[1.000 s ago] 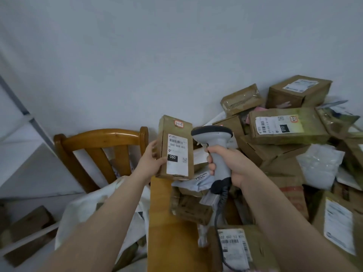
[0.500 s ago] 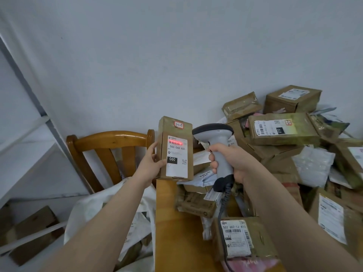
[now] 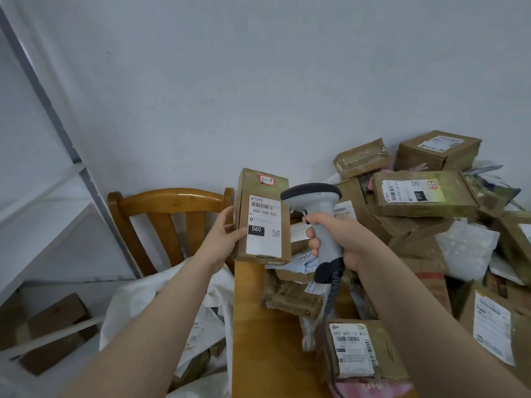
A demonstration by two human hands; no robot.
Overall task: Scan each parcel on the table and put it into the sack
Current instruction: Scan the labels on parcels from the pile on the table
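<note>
Many parcels (image 3: 425, 193) crowd wooden table (image 3: 258, 354) beside white wall (image 3: 258, 81)

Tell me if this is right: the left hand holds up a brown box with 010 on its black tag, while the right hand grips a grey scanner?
Not quite. The head view shows the black tag on the brown box in the left hand reads 060, not 010. The rest holds: the right hand grips the grey scanner.

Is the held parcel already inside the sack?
No, the left hand holds the parcel up in the air beside the scanner.
</note>
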